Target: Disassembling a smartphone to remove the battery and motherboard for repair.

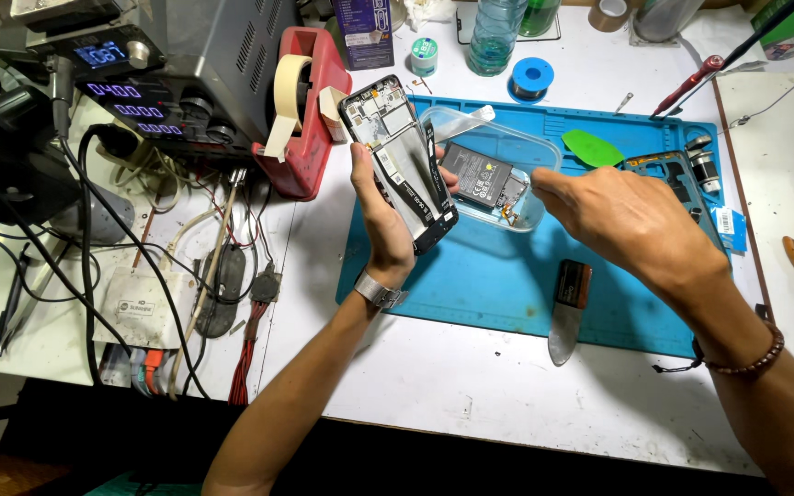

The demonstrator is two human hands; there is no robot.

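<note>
Left hand [380, 207] grips the opened phone [399, 161] by its edge, tilted up, insides facing the viewer. Right hand [622, 216] reaches into the clear tray [470, 124] on the blue mat [507, 276], fingers pinched at small parts beside the battery [475, 174]; actual hold hidden.

Electronics repair workshop, phone-repair type. Indicated by: white counter [470, 386] carrying a blue silicone work mat [507, 285] at centre; bench power unit with lit digital readouts [140, 101] at upper left; tangled cables and test leads [186, 276] at left; red tape dispenser [310, 110] beside the unit; opened phone chassis with exposed boards [399, 161] at centre; clear parts tray [493, 165] holding a battery; green pry pick [592, 147] and solder-wick spool [532, 78] at upper right.
</note>
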